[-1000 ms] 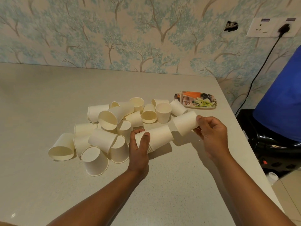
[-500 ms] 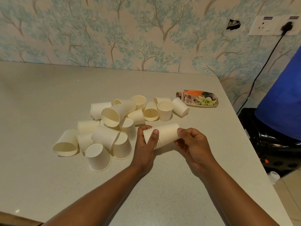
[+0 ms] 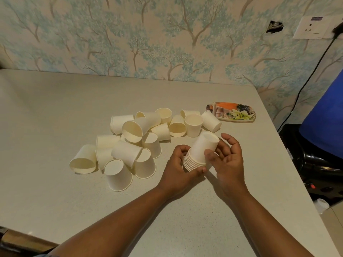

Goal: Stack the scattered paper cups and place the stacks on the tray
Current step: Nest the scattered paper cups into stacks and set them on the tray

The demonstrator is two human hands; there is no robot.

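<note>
Near the middle of the frame, a little to the right, two hands are holding a stack of cups. The left hand is curling its fingers around the wide rims at the bottom of the stack. The right hand is gripping the side of the stack with its thumb in front and its fingers behind. The stack is tilting, with its flat closed end pointing up and to the right.

Left of the hands, many loose cups are lying in a heap on the table. Some are lying on their sides, some are standing upside down, and a few are standing open side up. The tray with a flower picture is sitting at the upper right of the heap, just beside the last cup. Nothing is standing on it yet.

The stacking step looks like it is partly done, because so many cups are still loose. Next, one hand probably needs to let go, pick one loose cup, and fit it onto the stack. The paper walls are thin, so a soft squeeze is likely best.
</note>
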